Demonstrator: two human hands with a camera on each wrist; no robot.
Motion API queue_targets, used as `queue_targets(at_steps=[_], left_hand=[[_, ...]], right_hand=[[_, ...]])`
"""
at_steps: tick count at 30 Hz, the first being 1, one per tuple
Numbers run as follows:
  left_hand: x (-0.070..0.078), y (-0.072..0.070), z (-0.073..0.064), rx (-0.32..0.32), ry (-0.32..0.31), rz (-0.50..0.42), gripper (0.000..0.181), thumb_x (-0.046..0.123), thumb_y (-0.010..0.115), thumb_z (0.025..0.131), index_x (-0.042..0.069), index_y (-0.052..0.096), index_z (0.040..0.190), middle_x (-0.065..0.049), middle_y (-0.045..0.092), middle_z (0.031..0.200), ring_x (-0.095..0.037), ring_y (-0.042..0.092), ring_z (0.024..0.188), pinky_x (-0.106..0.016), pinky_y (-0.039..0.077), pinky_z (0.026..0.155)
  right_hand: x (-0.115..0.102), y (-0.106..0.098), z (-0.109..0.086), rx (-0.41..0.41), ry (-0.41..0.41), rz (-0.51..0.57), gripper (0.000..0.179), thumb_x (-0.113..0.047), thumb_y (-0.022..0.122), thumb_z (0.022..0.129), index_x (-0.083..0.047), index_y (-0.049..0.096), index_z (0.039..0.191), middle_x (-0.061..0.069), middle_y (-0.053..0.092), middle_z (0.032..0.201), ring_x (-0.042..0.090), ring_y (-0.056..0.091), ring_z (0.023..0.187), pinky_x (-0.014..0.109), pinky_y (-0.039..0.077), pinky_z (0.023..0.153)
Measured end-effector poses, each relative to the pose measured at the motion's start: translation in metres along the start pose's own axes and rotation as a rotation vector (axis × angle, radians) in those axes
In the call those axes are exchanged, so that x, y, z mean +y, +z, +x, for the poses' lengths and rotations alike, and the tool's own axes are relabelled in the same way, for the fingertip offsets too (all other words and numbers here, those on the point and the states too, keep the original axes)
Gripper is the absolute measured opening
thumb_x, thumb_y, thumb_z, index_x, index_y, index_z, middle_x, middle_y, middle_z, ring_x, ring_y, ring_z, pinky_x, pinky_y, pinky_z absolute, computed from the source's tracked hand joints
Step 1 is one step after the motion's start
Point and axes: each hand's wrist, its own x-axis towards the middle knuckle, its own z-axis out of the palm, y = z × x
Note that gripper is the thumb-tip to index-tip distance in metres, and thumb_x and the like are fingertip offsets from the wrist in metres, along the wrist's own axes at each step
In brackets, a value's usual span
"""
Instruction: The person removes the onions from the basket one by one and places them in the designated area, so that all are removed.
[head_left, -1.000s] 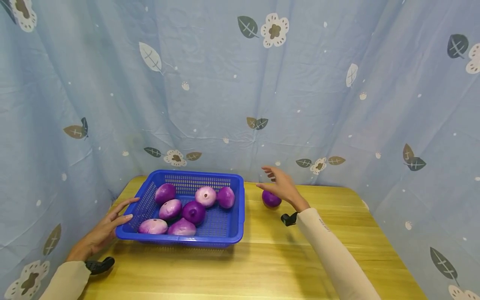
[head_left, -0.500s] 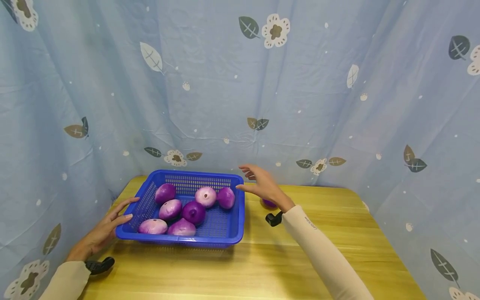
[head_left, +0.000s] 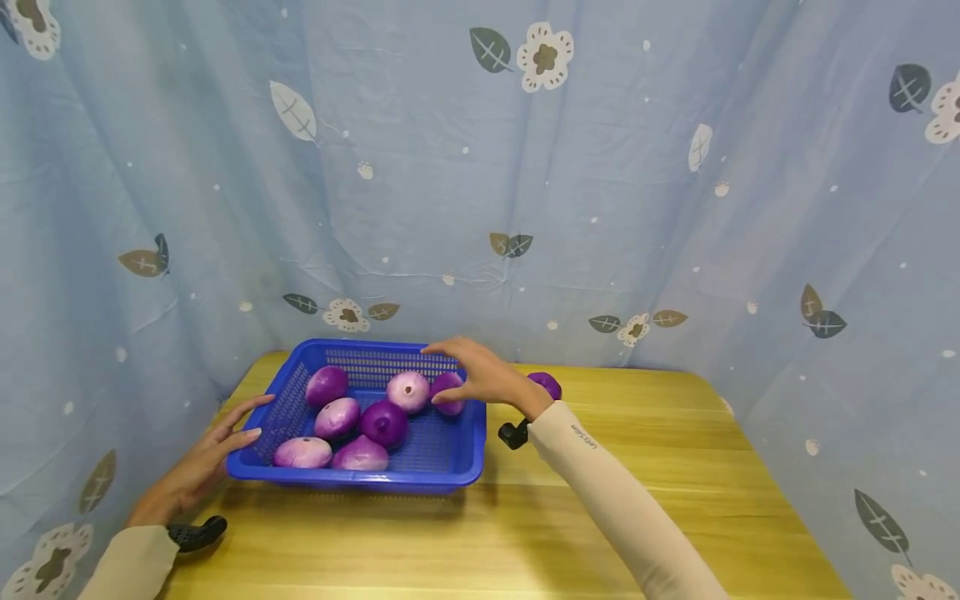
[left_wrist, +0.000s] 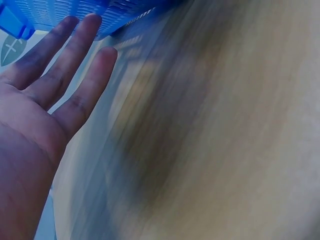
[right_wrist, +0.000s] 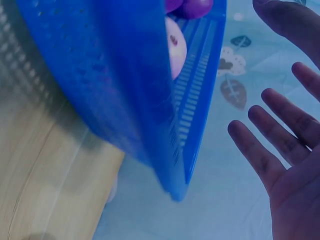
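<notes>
Several purple onions lie in a blue plastic basket (head_left: 360,477), some dark like the middle onion (head_left: 385,424), some pale like the front-left onion (head_left: 303,452). My left hand (head_left: 197,468) rests at the basket's left rim, thumb and fingertips against it. In the left wrist view, straight fingers (left_wrist: 75,107) reach up to the basket wall (left_wrist: 117,15). Over the basket's right end hovers my right hand (head_left: 487,375), fingers spread and nothing between them. It partly covers the rightmost onion (head_left: 448,392). The right wrist view shows this hand (right_wrist: 295,165) apart from the basket rim.
One dark purple onion (head_left: 546,384) lies on the yellow wooden table (head_left: 637,467) right of the basket, partly hidden by my right wrist. A blue patterned curtain (head_left: 420,183) hangs behind the table and along both sides. Black camera mounts (head_left: 197,533) sit on the wrists.
My right hand has moved left, from above the loose onion to over the basket's right end, staying open. The left hand and the onions have kept their places.
</notes>
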Motion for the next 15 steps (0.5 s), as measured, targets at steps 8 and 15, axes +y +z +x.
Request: queue_targets(at_steps=[8, 15], left_hand=[[-0.003, 0.002, 0.002, -0.005, 0.01, -0.011, 0.059, 0.032, 0.044, 0.11, 0.037, 0.02, 0.164, -0.024, -0.002, 0.166, -0.023, 0.052, 0.124, -0.041, 0.058, 0.091], [-0.004, 0.001, 0.001, 0.008, -0.002, -0.027, 0.059, 0.033, 0.045, 0.11, 0.038, 0.02, 0.164, -0.023, -0.003, 0.166, -0.021, 0.052, 0.123, -0.041, 0.058, 0.091]], right_hand=[[-0.012, 0.013, 0.017, -0.05, -0.02, -0.032, 0.074, -0.039, 0.087, 0.083, -0.015, 0.056, 0.146, 0.0, 0.057, 0.145, 0.019, 0.048, 0.135, 0.039, 0.033, 0.116], [-0.017, 0.028, 0.034, -0.093, -0.056, 0.015, 0.075, -0.039, 0.087, 0.082, -0.012, 0.057, 0.145, 0.006, 0.062, 0.14, 0.023, 0.054, 0.128, 0.036, 0.036, 0.112]])
